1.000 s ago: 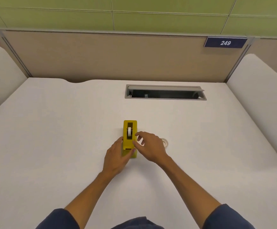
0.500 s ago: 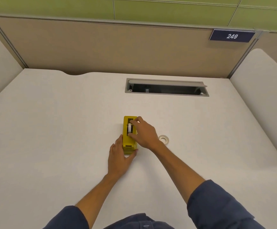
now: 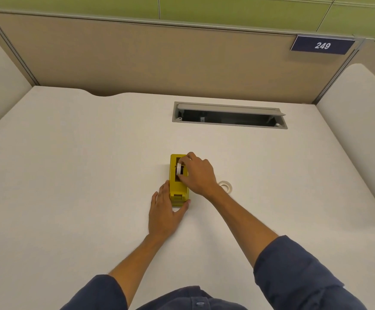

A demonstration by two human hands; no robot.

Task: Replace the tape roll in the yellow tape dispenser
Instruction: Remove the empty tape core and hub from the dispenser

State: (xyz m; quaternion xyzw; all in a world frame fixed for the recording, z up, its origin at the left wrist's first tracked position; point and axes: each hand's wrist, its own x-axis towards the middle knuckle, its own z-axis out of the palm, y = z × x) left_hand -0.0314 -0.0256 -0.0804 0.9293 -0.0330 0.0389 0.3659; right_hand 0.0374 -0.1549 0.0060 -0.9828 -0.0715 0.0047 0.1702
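Observation:
A yellow tape dispenser [image 3: 175, 189] stands on the white desk [image 3: 81, 164], near its middle. My left hand [image 3: 164, 211] holds its near end, with fingers along the left side and the thumb on the right. My right hand [image 3: 196, 175] reaches over the top slot and pinches the white tape roll [image 3: 178, 169] that sits upright in the slot. A second, loose white tape roll [image 3: 226, 186] lies flat on the desk just right of my right wrist, partly hidden by it.
An open grey cable hatch [image 3: 229, 116] is set into the desk behind the dispenser. A beige partition [image 3: 159, 63] with a "249" plate [image 3: 322, 45] closes the back. White side panels [image 3: 361, 121] flank the desk.
My right hand moved forward from the dispenser's near end to the top slot and took the tape roll between its fingers. My left hand slid back to the dispenser's near end.

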